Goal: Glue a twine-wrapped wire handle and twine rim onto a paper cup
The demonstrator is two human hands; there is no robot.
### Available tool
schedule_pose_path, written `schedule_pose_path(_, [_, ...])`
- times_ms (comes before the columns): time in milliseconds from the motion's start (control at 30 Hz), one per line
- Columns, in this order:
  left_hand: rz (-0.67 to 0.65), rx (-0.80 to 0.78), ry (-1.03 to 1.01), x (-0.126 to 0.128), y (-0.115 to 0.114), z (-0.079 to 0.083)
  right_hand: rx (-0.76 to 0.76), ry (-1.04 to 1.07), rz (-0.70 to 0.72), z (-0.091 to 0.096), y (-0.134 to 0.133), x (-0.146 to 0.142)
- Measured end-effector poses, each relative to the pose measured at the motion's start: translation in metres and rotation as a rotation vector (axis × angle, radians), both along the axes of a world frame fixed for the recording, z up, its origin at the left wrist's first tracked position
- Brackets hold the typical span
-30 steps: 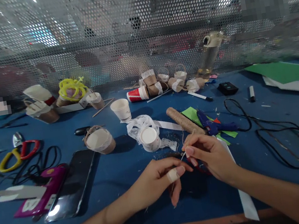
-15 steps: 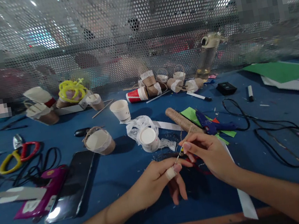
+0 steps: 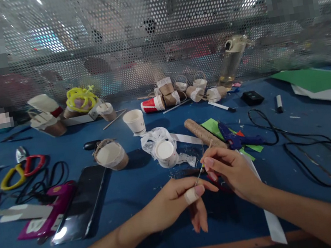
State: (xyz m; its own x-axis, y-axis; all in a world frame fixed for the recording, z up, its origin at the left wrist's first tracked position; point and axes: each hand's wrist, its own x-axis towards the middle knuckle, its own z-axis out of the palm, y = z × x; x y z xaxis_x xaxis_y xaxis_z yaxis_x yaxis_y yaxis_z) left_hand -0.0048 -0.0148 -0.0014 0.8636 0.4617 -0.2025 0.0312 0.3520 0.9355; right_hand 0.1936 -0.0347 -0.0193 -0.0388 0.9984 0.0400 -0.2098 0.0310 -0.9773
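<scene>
My left hand [image 3: 175, 202], with a pale bandage around its thumb, pinches one end of a thin strand of twine [image 3: 199, 173] between thumb and forefinger. The other end is pinched in the fingertips of my right hand [image 3: 235, 171], so the strand runs short and slanted between them. Just beyond lies a roll of brown twine [image 3: 203, 133] on its side. A small white paper cup [image 3: 166, 155] stands upside down beside a heap of white lace ribbon [image 3: 151, 141]. Partly hidden under my right hand is a red-handled tool [image 3: 223, 186].
A twine-wrapped cup [image 3: 112, 156], a phone [image 3: 82, 205], a purple glue gun [image 3: 49, 217] and red-and-yellow-handled pliers [image 3: 22, 171] lie left. A blue glue gun [image 3: 241, 139] with its black cord [image 3: 308, 182] is right. Small decorated cups [image 3: 168, 91] stand along the perforated screen [image 3: 127, 50].
My two hands stay close together with the strand between them; the left hand's lower fingers have dropped slightly. The whole view has shifted a little.
</scene>
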Motion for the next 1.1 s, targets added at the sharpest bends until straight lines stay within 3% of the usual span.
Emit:
schedule_pose_path(100, [0.107,0.306,0.148,0.001,-0.004,0.003,0.017,-0.023,-0.042,-0.002,0.000,0.002])
schedule_pose_path(233, [0.133,0.809,0.330,0.001,-0.004,0.001,0.044,-0.077,-0.092,0.000,-0.002,0.002])
schedule_pose_path(433, [0.177,0.920,0.398,-0.003,-0.004,-0.004,0.122,-0.180,-0.166,0.011,-0.008,-0.003])
schedule_pose_path(633, [0.170,0.894,0.410,-0.004,-0.001,-0.003,0.259,-0.300,-0.215,0.013,-0.010,-0.004])
schedule_pose_path(800, [0.096,0.747,0.368,0.000,-0.001,-0.001,0.357,-0.349,-0.174,0.012,-0.013,-0.002])
schedule_pose_path(967, [0.002,0.530,0.255,0.000,-0.002,0.004,0.218,-0.231,-0.078,0.014,-0.012,-0.002])
schedule_pose_path(1100, [-0.094,0.223,0.095,-0.003,0.001,0.006,0.156,-0.116,0.020,0.015,-0.009,-0.001])
